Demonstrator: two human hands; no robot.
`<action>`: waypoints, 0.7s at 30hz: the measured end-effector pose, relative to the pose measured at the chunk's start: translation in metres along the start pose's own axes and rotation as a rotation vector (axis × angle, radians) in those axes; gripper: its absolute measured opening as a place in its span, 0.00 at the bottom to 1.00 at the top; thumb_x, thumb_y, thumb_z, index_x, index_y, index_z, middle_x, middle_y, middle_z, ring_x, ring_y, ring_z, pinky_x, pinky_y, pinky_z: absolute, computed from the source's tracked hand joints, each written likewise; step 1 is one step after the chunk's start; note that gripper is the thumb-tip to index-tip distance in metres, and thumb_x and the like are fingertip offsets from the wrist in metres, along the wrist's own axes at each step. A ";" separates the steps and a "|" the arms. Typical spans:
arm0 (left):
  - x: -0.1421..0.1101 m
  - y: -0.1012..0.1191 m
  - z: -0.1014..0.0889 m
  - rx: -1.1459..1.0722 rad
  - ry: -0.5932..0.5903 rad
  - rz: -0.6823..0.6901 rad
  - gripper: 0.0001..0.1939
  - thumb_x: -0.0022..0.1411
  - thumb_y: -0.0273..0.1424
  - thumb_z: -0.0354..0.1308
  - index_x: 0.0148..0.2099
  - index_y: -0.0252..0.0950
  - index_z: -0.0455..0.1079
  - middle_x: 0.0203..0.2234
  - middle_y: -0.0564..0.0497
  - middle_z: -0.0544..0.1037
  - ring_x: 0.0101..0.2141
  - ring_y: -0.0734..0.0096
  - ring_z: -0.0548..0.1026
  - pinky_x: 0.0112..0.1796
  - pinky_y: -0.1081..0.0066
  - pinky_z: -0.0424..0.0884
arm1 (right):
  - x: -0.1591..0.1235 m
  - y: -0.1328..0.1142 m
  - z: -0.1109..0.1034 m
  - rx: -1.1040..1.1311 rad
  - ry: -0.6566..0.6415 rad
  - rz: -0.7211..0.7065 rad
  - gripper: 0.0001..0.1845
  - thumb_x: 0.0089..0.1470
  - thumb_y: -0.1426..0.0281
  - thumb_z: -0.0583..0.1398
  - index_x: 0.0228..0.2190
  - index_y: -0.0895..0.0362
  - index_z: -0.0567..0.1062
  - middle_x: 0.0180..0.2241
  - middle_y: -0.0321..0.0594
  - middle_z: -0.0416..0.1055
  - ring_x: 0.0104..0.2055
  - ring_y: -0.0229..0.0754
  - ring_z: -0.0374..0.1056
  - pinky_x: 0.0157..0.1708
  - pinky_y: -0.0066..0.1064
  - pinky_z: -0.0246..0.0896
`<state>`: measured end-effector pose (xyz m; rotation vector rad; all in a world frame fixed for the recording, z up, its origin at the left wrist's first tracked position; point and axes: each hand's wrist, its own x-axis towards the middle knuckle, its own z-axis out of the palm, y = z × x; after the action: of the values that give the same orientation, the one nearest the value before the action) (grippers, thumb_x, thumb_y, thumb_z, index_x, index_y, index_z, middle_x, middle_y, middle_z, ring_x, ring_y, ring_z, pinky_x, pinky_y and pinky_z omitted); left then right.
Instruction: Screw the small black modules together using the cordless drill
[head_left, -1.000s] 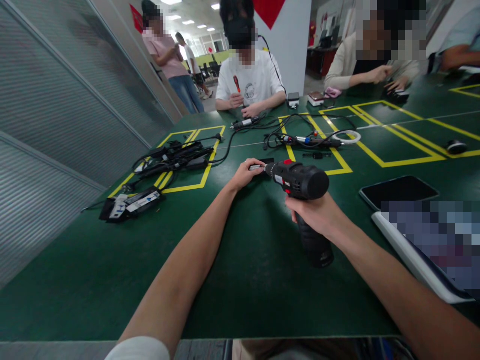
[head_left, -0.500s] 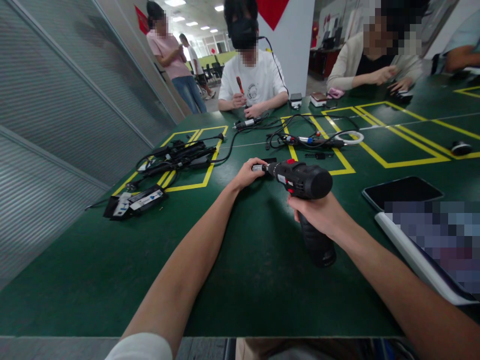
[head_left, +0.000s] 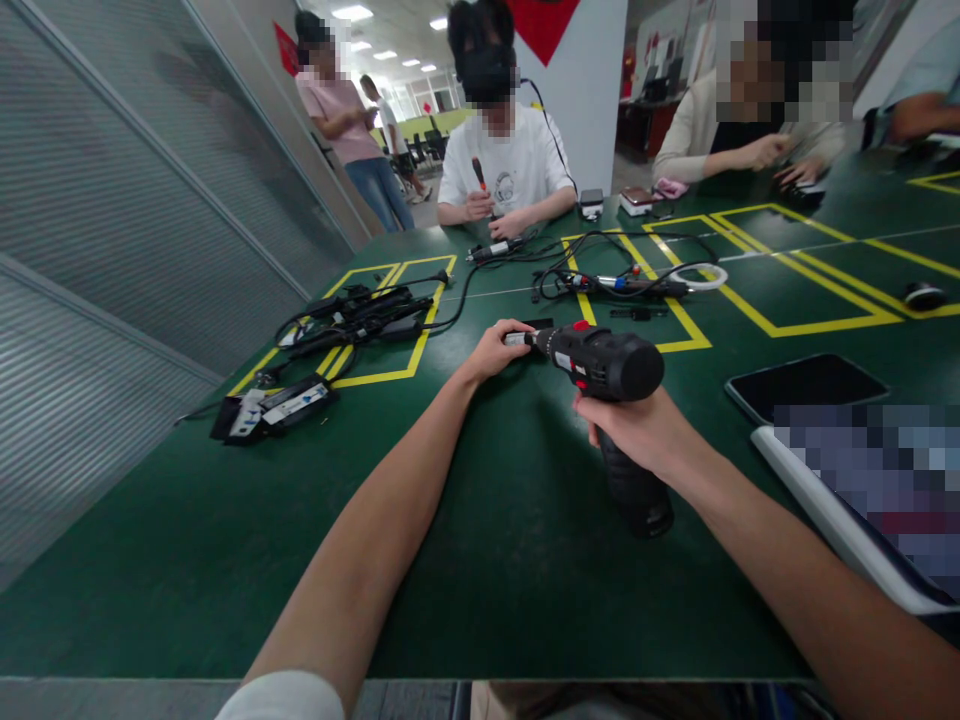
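My right hand is wrapped round the grip of a black cordless drill with red switches. The drill points to the left, its tip meeting a small black piece with a white label. My left hand is closed on that labelled piece near the middle of the table, with the fingers partly covering it. A flat black part lies just behind the tip. Whether the bit sits in a screw cannot be made out.
Black cables and adapters lie at left, with a black case with white labels in front. Cabled tools lie beyond the drill. At right are a phone and a tablet-like device. Across the table, a person holds a screwdriver.
My hands and the drill keep nearly the same place. The view has shifted very slightly.
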<state>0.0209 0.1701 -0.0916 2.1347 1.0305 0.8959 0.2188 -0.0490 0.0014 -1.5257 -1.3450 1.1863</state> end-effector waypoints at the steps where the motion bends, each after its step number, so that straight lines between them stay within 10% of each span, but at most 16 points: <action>1: 0.000 0.001 0.000 0.000 -0.002 -0.004 0.18 0.50 0.32 0.62 0.46 0.38 0.74 0.45 0.49 0.76 0.48 0.63 0.72 0.53 0.62 0.64 | 0.000 0.000 0.000 0.000 -0.004 0.000 0.04 0.45 0.69 0.60 0.26 0.57 0.72 0.17 0.37 0.68 0.20 0.40 0.66 0.22 0.31 0.60; 21: -0.001 -0.002 0.002 -0.001 -0.001 0.001 0.18 0.52 0.34 0.61 0.46 0.38 0.73 0.43 0.50 0.76 0.44 0.65 0.72 0.49 0.63 0.67 | 0.001 0.002 -0.003 -0.031 -0.027 -0.030 0.05 0.45 0.70 0.58 0.21 0.56 0.70 0.18 0.39 0.69 0.21 0.40 0.67 0.23 0.32 0.61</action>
<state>0.0208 0.1694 -0.0944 2.1348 1.0289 0.8950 0.2220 -0.0483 0.0003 -1.5114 -1.4052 1.1760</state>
